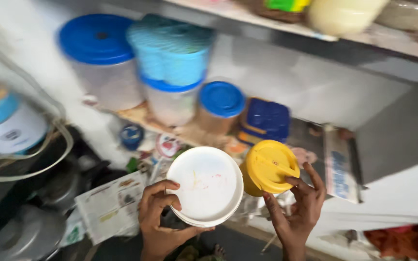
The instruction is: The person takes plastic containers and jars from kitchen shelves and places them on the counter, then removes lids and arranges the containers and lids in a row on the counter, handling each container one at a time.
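Below the shelf of blue-lidded jars (pixel 170 72), left hand (pixel 158 217) grips a white-lidded container (pixel 205 186), right hand (pixel 298 208) a yellow-lidded jar (pixel 267 166).

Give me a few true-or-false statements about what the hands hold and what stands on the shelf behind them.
1. The left hand holds a round white lid. True.
2. The right hand grips a red jar. False: its container has a yellow lid.
3. The jars on the shelf have blue lids. True: for instance the big clear jar.
4. The white lid lies flat on the shelf. False: it is held up in front of the shelf.
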